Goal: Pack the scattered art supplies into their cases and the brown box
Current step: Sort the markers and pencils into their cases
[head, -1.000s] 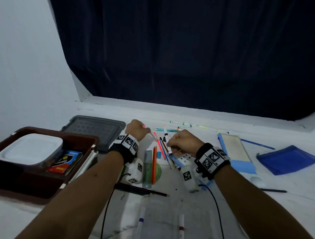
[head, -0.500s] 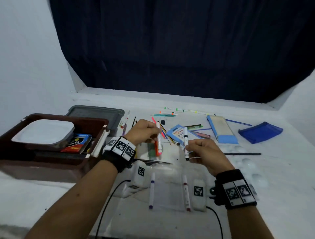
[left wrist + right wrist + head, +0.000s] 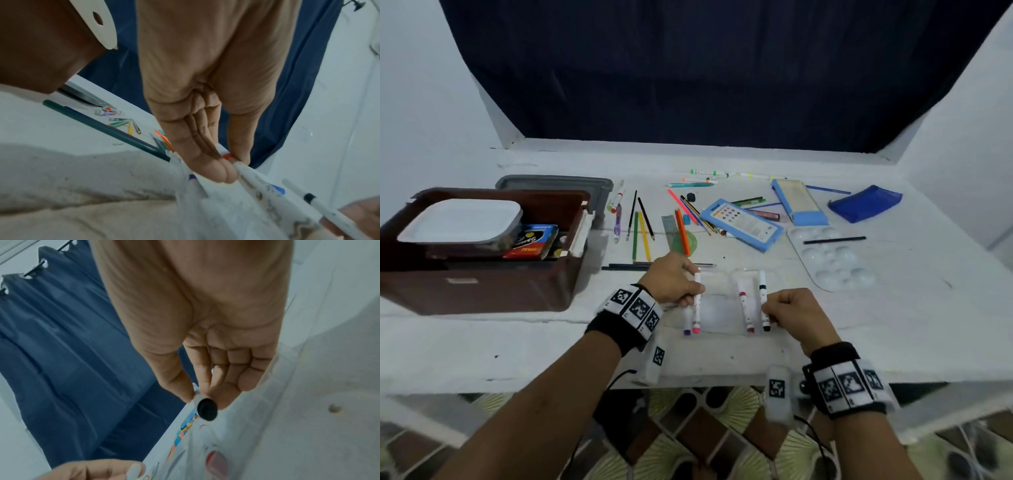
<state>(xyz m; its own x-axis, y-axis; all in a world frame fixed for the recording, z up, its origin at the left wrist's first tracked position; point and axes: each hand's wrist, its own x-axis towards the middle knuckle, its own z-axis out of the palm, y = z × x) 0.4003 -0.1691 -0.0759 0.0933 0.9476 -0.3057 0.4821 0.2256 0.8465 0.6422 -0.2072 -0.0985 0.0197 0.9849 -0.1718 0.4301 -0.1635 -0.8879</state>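
Note:
A clear plastic marker case [image 3: 717, 311] lies flat near the table's front edge. A purple marker [image 3: 687, 323] and a red marker [image 3: 745, 308] lie in it. My left hand [image 3: 690, 297] pinches a pink-capped marker [image 3: 697, 303] over the case's left side; the left wrist view shows thumb and fingers closed on that marker [image 3: 252, 180]. My right hand [image 3: 768, 310] pinches a black-capped marker [image 3: 763, 301] over the right side, and its black end cap [image 3: 206, 408] faces the right wrist camera. The brown box [image 3: 482, 284] stands at the left.
The box holds a white tub [image 3: 462, 221] and a crayon pack [image 3: 534, 240]; a grey lid [image 3: 551, 181] lies behind. Loose pencils [image 3: 642, 233], markers [image 3: 709, 173], a blue paint set [image 3: 743, 224], a blue case [image 3: 799, 204], a blue pouch [image 3: 864, 204] and a palette [image 3: 832, 260] lie beyond the hands.
Both hands lifted a marker each from the scattered pile, drew back toward me and lowered them onto the clear case. The head view tilted down and pulled back.

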